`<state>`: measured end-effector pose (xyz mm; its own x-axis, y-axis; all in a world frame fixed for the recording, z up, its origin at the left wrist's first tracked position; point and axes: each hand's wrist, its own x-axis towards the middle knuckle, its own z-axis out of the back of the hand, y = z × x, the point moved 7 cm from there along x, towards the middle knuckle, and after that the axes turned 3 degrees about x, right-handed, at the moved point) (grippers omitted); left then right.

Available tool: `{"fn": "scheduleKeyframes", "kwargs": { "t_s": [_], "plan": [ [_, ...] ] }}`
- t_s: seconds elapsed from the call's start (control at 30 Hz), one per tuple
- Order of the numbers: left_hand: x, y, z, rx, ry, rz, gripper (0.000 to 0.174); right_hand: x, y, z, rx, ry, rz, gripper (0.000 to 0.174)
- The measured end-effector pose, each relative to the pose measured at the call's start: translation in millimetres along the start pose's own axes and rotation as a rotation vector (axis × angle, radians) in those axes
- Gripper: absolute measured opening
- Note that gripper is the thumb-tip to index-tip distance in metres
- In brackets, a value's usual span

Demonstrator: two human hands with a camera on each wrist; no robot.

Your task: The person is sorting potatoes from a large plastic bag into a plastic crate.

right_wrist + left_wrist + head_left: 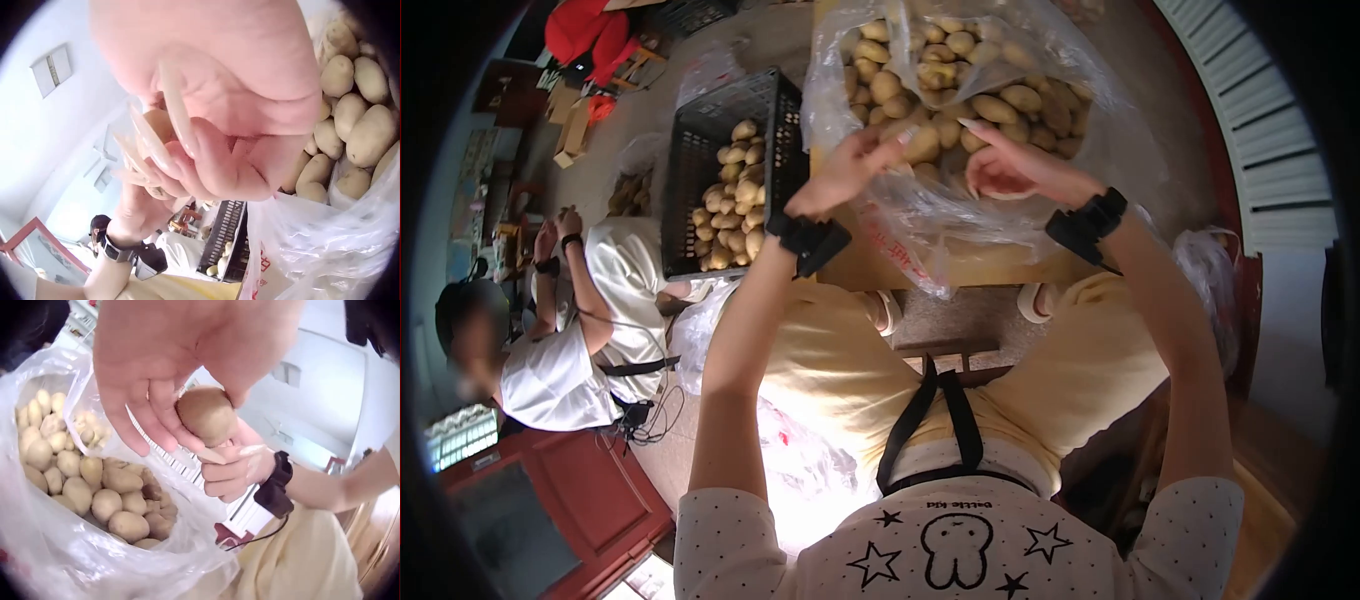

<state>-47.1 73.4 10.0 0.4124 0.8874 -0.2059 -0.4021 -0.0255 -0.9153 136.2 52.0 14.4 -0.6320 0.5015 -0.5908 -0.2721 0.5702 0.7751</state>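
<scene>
My left hand [855, 168] is over the near side of a clear plastic bag [1135, 130] filled with potatoes [1010, 100]. It grips a brown potato [208, 415] between thumb and fingertips, seen best in the left wrist view. My right hand [1030, 172] faces it from the right, one finger stretched toward the left and the others loosely curled. In the left wrist view the right fingers come right up to the underside of the held potato. Long nails [178, 112] show in the right wrist view, where those fingers hide most of that potato.
A black plastic crate [783, 130] partly filled with potatoes stands left of the bag. Another person [550, 370] sits beyond it, with cables on the floor nearby. A second plastic bag [1205, 270] hangs at the right. Cardboard boxes [572, 130] lie at the far left.
</scene>
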Motion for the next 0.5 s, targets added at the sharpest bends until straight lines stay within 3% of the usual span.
{"fn": "scheduleKeyframes", "kwargs": {
  "t_s": [0.03,0.07,0.1,0.17,0.2,0.3,0.33,0.37,0.4,0.43,0.5],
  "plan": [
    [4,27,26,0.021,-0.132,0.065,0.059,1,-1,11,-0.186,-0.058,0.035,0.060],
    [3,32,49,0.089,-0.169,0.079,0.051,1,-3,23,-0.368,-0.120,0.071,0.060],
    [8,67,79,0.153,-0.247,0.130,0.050,0,-6,32,-0.307,-0.144,0.107,0.047],
    [2,133,138,0.272,-0.543,0.251,0.046,2,-14,45,-0.251,-0.170,0.106,0.042],
    [-23,119,132,-0.140,-0.636,0.287,0.050,3,-17,53,-0.193,-0.203,0.102,0.037],
    [-70,260,197,-0.322,-0.830,0.693,0.060,2,-18,63,-0.201,-0.261,0.104,0.035],
    [-91,299,217,-0.258,-0.843,0.812,0.064,1,-17,67,-0.227,-0.288,0.109,0.036],
    [-94,313,230,0.472,-0.578,0.716,0.061,2,-17,72,-0.224,-0.289,0.117,0.036],
    [-103,322,238,1.275,-0.467,0.602,0.062,5,-20,77,-0.244,-0.264,0.092,0.035],
    [-145,335,247,0.405,-0.832,0.936,0.065,6,-24,79,-0.263,-0.240,0.064,0.035],
    [-154,345,245,0.852,-0.544,1.129,0.063,2,-22,78,-0.283,-0.272,0.069,0.035]
  ]
}}
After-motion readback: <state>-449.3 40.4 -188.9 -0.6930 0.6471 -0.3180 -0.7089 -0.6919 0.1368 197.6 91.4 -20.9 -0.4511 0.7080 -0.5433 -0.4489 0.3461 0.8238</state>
